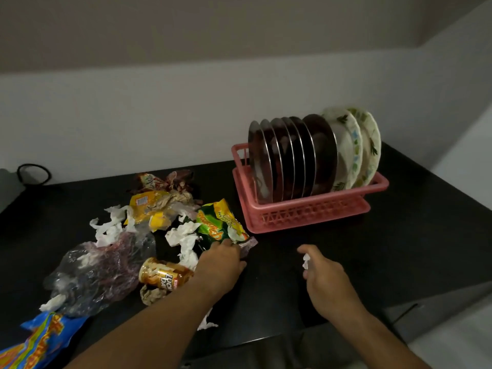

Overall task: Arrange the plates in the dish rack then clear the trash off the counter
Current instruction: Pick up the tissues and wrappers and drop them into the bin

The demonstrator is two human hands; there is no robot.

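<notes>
The left hand (pixel 221 262) is curling its fingers onto the near edge of the green snack wrapper (pixel 221 222) just ahead of it. The right hand (pixel 323 275) is pinching a white tissue scrap (pixel 306 261). The wrapper is looking light, crinkly and slick, so bunching that near edge is probably giving the surest hold.

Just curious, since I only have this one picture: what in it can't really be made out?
- Head view: the left hand covers the near edge of the green wrapper, so its grip is unclear.
- The can label is partly behind the left wrist and blurred.
- The blue wrapper is cut off by the bottom-left edge.
- The tissue scrap is mostly hidden inside the fingers of the right hand.
</notes>
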